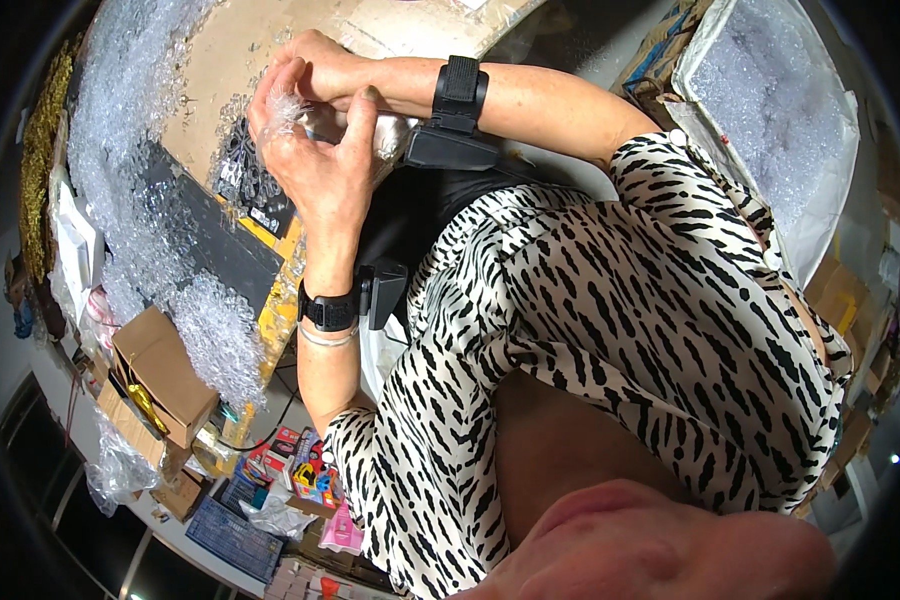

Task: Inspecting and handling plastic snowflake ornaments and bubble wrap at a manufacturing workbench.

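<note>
1. The black-and-white patterned shirt (650, 320) fills the most space, from three o'clock to six o'clock; its lower part runs out of view.
2. The tan table (210, 60) lies toward eleven o'clock, cut off at the top and largely covered.
3. The heap of clear strands (130, 150) lies on it at nine o'clock from the left hand, apart from it, curving from eleven down to seven o'clock.
4. The white bag (847, 160), full of similar strands, stands well apart at three o'clock, beyond the right elbow.
5. The cardboard box (165, 375) sits at seven o'clock from the left hand, beside the heap's lower end.
6. The left hand (315, 165) is half open, fingers curled and thumb standing apart toward one o'clock. I cannot tell how firmly it grips.
7. The right hand (320, 68) meets the left fingers from twelve o'clock, wrist bent. Its fingertips are mostly hidden, so I cannot tell how far it is closed.
8. A shiny white item (394, 135) shows at two o'clock from the left hand, behind the thumb; its shape is hard to make out.
9. The small tuft of clear strands (288, 110) rests against the left fingers, at eleven o'clock from the palm, its ends blurred.
</note>
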